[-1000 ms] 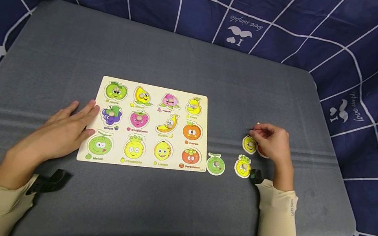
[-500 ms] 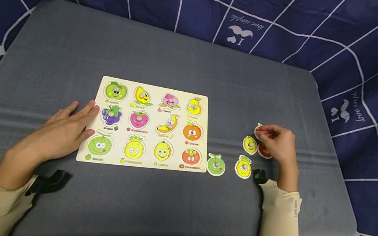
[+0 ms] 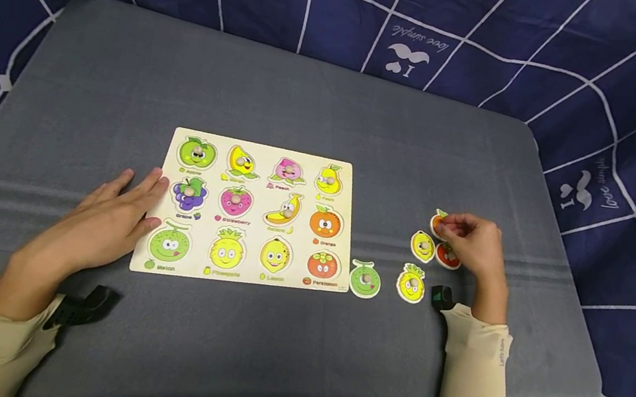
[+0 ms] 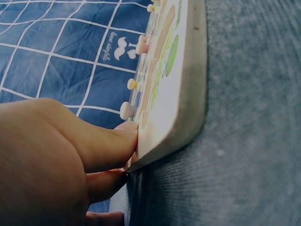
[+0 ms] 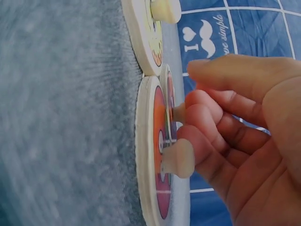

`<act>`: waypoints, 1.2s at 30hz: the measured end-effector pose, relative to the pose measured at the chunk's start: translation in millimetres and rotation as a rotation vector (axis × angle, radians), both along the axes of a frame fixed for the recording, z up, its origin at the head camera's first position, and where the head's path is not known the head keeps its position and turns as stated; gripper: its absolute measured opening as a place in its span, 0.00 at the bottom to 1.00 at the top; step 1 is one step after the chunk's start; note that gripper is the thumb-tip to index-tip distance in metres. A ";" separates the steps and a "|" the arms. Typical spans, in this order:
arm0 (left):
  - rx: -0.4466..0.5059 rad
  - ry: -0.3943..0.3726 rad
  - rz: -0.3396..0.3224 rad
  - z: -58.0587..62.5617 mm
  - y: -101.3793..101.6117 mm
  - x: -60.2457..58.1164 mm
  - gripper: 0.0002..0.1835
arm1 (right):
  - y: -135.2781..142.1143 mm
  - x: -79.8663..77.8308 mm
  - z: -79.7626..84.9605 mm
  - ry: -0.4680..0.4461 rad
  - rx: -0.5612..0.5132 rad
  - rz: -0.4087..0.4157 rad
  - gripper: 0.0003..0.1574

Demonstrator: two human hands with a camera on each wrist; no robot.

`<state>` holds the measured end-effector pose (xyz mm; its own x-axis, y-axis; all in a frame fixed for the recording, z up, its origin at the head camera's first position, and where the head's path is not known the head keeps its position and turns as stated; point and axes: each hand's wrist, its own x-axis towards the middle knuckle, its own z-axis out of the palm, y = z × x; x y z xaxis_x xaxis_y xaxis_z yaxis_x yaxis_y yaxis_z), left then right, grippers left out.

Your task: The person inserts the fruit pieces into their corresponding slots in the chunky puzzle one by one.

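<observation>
My left hand [image 3: 111, 218] lies at the left edge of the wooden fruit puzzle board [image 3: 350, 231]. In the left wrist view, the thumb [image 4: 110, 146] touches the board's corner and other fingers sit lower beside it. At the right, my right hand [image 3: 473, 244] is over an orange puzzle piece [image 3: 436, 223] that it partly covers. The right wrist view has its bent fingers close to that piece's knob [image 5: 179, 113], the thumb apart from it; contact is unclear. Touching or close by are a persimmon piece [image 3: 447, 256] and a lemon piece [image 3: 423, 246].
A pineapple piece [image 3: 410, 284] and a melon piece [image 3: 365, 280] lie between board and right arm, the melon beside the board's corner. Grey cloth covers the table [image 3: 284, 96]. A dark blue checked curtain [image 3: 348, 9] surrounds its far side and right.
My right hand has shifted slightly right, uncovering more of the orange and persimmon pieces. My left hand stays at the board's edge.
</observation>
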<state>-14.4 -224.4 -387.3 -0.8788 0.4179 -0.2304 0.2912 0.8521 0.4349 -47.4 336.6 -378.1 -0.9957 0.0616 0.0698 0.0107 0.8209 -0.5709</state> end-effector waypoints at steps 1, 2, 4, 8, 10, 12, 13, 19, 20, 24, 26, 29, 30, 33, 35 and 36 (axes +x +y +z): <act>0.003 0.002 -0.003 -0.5 -0.1 -0.3 0.35 | 0.6 0.2 -0.9 -0.003 -0.002 0.001 0.12; 0.005 0.005 -0.006 -0.9 -0.3 -0.5 0.35 | 1.1 0.3 -1.7 -0.002 -0.001 0.000 0.12; 0.007 0.012 -0.010 -1.8 -0.7 -0.8 0.35 | 2.4 -0.2 -2.9 -0.001 0.000 -0.002 0.12; 0.003 0.007 -0.009 -2.4 -1.3 -0.7 0.35 | 4.4 -1.9 -2.0 0.007 0.009 -0.008 0.12; 0.000 0.002 -0.006 -2.1 -1.4 -0.3 0.35 | 5.3 -2.1 -1.2 0.005 0.018 -0.016 0.12; -0.007 -0.001 -0.001 -1.8 -0.7 -0.1 0.36 | 6.3 -1.8 -0.9 -0.003 0.023 -0.025 0.12; -0.009 -0.003 0.001 -1.5 -0.4 0.0 0.36 | 6.9 -1.6 -1.0 -0.007 0.027 -0.029 0.12; -0.013 -0.016 0.006 -1.0 0.8 -0.6 0.36 | 9.0 -0.7 -3.4 -0.017 0.045 -0.040 0.13; -0.012 -0.017 0.008 -1.1 0.7 -0.8 0.36 | 9.0 -0.8 -3.9 -0.018 0.046 -0.041 0.13; -0.007 -0.021 0.007 -0.9 0.0 -0.7 0.35 | 10.2 -1.3 -5.6 -0.018 0.046 -0.050 0.14; -0.003 -0.020 0.007 -0.8 -0.4 -0.4 0.35 | 10.8 -1.5 -6.5 -0.021 0.046 -0.052 0.14; -0.001 -0.020 0.006 -0.9 -0.7 -0.2 0.35 | 11.7 -1.6 -7.5 -0.026 0.043 -0.052 0.15; -0.001 -0.021 0.007 -1.0 -0.6 -0.3 0.35 | 12.0 -1.6 -7.8 -0.027 0.043 -0.052 0.15; -0.003 -0.022 0.008 -1.3 -0.3 -0.6 0.35 | 12.5 -1.3 -8.4 -0.030 0.041 -0.053 0.15; -0.003 -0.023 0.007 -1.3 -0.2 -0.8 0.35 | 12.4 -1.1 -8.7 -0.029 0.040 -0.053 0.16; -0.002 -0.023 0.007 -1.3 -0.3 -0.9 0.35 | 12.2 -0.9 -8.6 -0.029 0.038 -0.052 0.15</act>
<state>-15.3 -224.7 -388.6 -0.8762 0.4113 -0.2512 0.2754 0.8551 0.4394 -48.3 348.8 -386.7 -0.9927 0.1116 0.0447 0.0702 0.8400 -0.5381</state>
